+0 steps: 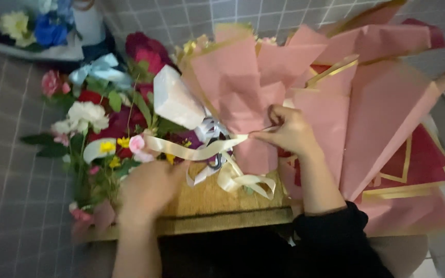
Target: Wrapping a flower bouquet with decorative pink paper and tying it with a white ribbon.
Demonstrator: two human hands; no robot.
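On woven mat (pixel 207 203), w/ crisp pink wrap paper (pixel 243 87) behind, right hand (pixel 289 131) pinches satin cream ribbon (pixel 202 150); left hand (pixel 148 190) blurred, grip can't tell.

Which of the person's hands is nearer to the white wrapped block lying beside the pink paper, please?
The right hand. It pinches the cream ribbon just right of the white wrapped block, against the pink wrapping paper. The left hand sits lower, below the block.

- Left hand (pixel 148 190) is seen blurred, low in view; fingers are curled inward, forearm bare; the grip cannot be judged.
- Right hand (pixel 289 131) is raised higher, wrist bent, thumb and fingers pinched together.
- Right forearm is covered below the wrist by a black sleeve.
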